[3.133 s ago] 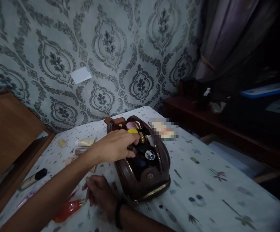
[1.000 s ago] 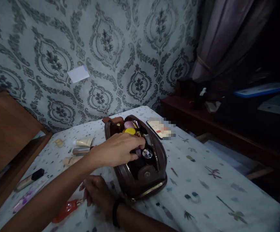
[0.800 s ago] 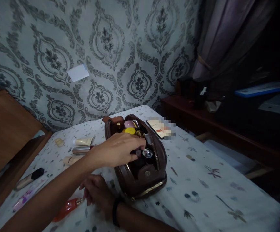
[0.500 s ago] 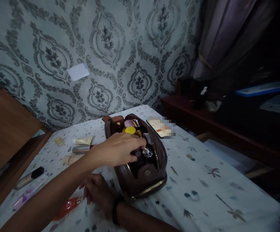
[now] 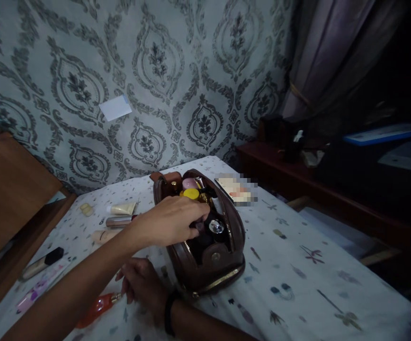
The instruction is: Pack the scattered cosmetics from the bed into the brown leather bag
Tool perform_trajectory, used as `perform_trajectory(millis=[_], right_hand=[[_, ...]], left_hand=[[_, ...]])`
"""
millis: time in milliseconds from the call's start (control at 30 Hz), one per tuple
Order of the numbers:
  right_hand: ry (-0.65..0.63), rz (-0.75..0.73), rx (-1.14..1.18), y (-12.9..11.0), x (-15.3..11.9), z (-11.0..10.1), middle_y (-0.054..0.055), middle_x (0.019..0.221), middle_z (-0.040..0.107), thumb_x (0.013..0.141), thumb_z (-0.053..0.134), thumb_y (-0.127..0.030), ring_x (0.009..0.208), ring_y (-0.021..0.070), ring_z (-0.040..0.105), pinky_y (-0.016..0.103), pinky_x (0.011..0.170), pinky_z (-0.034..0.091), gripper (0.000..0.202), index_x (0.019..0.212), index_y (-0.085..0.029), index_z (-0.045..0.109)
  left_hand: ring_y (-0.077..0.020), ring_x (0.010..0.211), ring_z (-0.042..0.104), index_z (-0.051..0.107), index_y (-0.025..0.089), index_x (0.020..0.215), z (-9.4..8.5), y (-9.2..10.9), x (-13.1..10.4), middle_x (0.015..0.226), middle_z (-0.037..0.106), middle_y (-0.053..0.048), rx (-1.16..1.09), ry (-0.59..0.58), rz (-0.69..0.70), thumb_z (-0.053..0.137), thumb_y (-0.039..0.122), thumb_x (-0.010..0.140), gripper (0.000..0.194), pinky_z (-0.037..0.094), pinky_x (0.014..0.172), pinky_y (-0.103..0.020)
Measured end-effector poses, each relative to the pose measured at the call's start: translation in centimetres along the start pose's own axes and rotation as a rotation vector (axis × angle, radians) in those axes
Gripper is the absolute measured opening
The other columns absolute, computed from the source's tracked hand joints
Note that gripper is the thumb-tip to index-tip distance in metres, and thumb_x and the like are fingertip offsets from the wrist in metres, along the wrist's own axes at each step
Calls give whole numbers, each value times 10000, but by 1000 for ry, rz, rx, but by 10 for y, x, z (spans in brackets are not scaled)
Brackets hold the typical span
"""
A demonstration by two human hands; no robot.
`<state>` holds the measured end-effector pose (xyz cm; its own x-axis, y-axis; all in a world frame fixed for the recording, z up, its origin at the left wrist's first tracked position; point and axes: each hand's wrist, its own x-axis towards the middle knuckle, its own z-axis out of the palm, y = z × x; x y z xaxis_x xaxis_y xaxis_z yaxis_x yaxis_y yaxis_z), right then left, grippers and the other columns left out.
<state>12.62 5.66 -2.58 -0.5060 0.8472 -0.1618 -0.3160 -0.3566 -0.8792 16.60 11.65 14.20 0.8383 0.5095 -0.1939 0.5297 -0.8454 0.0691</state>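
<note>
My left hand [image 5: 177, 220] reaches into an open brown bag [image 5: 209, 279], fingers and thumb pinched around something dark that I cannot make out. Inside the bag, a yellow round lid [image 5: 191, 193], a pink item [image 5: 190, 183] and a clear faceted cap [image 5: 216, 227] show around the hand. My right hand [image 5: 143, 282], with a black band at the wrist, rests loosely curled on the patterned cloth [image 5: 280, 265], left of the bag. No object shows in it. Just left of its fingers lies an orange-red bottle [image 5: 97, 308].
Left of the bag lie a cream tube [image 5: 122, 208], a silver tube [image 5: 118, 221], a beige tube [image 5: 104, 236], a black-capped bottle [image 5: 44, 263] and a pink-purple item [image 5: 38, 289]. A phone [image 5: 236, 189] lies behind the bag. A wooden panel [image 5: 13, 189] stands left.
My left hand's fingers have drawn slightly left and away from the clear faceted cap inside the bag. My right hand has barely moved.
</note>
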Motion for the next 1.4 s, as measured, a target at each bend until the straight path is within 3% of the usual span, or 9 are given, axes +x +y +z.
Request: perform_trajectory(millis=[433,700,1167,1400], right_hand=[[17,6,-26,3,2,-1,-71,499,492,930,530,-449,365,48,395,206,403,238,368,727,-152,605],[13,19,-46,4,4,0,-76,475,473,949,503,-401,346,55,380,211,393,232,343,726,-156,590],[2,-19,-44,6,4,-1,-80,486,478,926,526,-500,360,48,389,202,397,242,395,723,-163,565],[2,-17,-52,5,4,-2,-74,485,478,927,519,-534,347,46,386,205,387,233,430,713,-165,564]], left_hand=[[-237,946,644,574,221,1002,3,-2,1,1035,690,-41,46,-1,-87,625,211,838,172,450,724,-303],[-225,920,634,578,225,1006,0,-1,0,995,687,-20,36,-14,-112,684,325,832,227,426,698,-285],[-219,948,631,585,229,1003,-3,1,-2,1017,683,-15,20,-22,-115,652,263,859,163,425,731,-288],[-206,960,606,591,232,1028,-1,-7,-2,1008,674,1,-11,14,-119,605,231,878,151,420,777,-285]])
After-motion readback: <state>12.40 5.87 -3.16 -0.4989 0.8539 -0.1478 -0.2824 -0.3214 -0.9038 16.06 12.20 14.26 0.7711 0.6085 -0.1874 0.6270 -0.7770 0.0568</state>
